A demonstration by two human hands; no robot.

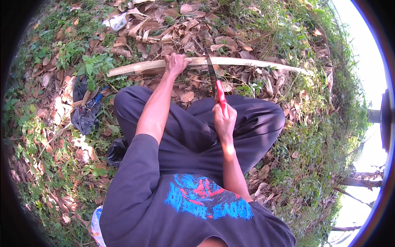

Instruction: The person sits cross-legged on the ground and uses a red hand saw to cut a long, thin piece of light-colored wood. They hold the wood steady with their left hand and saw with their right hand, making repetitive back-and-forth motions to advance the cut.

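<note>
A long pale strip of wood (242, 61) lies crosswise in front of my folded legs, just above the leafy ground. My left hand (176, 65) is closed around it left of its middle. In my right hand (224, 119) is a hand saw (220, 94) with a red handle, gripped with the fingers wrapped round. The dark saw blade points away from me and crosses the wood a little to the right of my left hand. Whether the teeth have cut into the wood cannot be made out.
At left on the ground lies a black plastic bag (85, 117), with a wooden-handled tool (85, 98) and a blue-handled tool (98, 98) on it. A whitish wrapper (116, 21) rests among dry leaves at the far left. Grass and weeds surround my crossed legs (255, 115).
</note>
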